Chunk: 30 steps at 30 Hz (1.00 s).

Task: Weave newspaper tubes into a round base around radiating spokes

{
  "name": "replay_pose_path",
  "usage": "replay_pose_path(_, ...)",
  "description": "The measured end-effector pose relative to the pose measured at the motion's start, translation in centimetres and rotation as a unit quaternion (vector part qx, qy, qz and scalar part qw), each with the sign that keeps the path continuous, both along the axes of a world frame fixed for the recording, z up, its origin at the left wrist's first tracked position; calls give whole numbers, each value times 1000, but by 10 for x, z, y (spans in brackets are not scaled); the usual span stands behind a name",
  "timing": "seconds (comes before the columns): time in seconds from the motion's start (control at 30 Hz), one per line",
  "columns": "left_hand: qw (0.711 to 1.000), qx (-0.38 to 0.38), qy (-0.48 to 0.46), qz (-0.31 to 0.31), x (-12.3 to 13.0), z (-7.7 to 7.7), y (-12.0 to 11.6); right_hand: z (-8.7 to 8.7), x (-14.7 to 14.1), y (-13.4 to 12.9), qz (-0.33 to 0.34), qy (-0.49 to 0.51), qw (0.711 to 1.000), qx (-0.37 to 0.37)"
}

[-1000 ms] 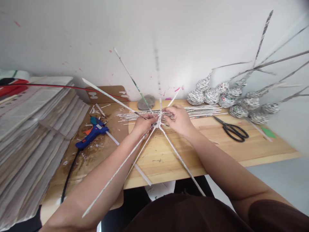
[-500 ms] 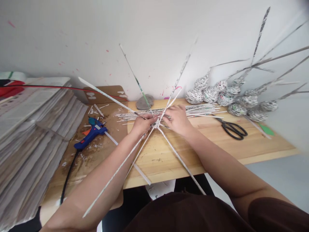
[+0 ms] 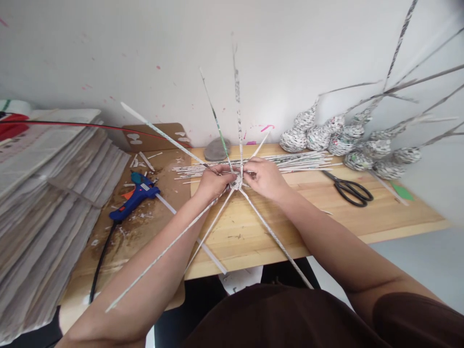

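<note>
A small woven base (image 3: 236, 182) of rolled newspaper tubes is held above the wooden table, its long spokes fanning out in all directions. My left hand (image 3: 214, 183) grips the base from the left, thumb on top and fingers closed. On the right side, my right hand (image 3: 264, 178) pinches a paper tube (image 3: 238, 106) close to the base; this tube points up toward the wall. Another spoke (image 3: 273, 234) runs down toward my lap, and one (image 3: 163, 258) lies across my left forearm. The undersides of the fingers are hidden.
Behind my hands lies a bundle of paper tubes (image 3: 300, 160), beside a grey stone-like lump (image 3: 216, 151). Black scissors (image 3: 351, 190) and several woven paper gourds (image 3: 293, 140) are at the right. A blue glue gun (image 3: 136, 195) and stacked newspapers (image 3: 72, 193) occupy the left.
The tube at my right hand has swung from leaning right to nearly upright. The right fingers have shifted a little along the base, while the left hand keeps its hold.
</note>
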<state>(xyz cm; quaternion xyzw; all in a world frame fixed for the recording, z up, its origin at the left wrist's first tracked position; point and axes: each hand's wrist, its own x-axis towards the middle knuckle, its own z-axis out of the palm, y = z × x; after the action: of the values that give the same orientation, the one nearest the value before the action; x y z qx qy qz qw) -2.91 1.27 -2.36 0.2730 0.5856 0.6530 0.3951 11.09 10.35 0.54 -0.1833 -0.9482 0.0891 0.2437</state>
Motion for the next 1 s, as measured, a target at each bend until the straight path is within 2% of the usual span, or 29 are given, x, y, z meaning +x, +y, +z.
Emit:
replay_pose_path(0.17,996,-17,-82,11,1,6,0,-3,0,0,28,-1,999,34)
replay_pose_path(0.27,990,-31,-135,5,-2,9,0,-5,0,2,54,4,998,32)
replay_pose_path(0.4,987,-36,-158,-2,-9,10,1,-6,1,4,68,7,997,24)
replay_pose_path(0.6,988,-20,-153,-16,-13,10,2,-1,2,1,73,-16,997,0)
replay_pose_path(0.83,993,10,-115,-5,-8,7,-1,1,0,-3,96,28,994,-44)
replay_pose_path(1.0,997,10,-73,-1,-15,-3,2,0,0,-5,52,31,992,-113)
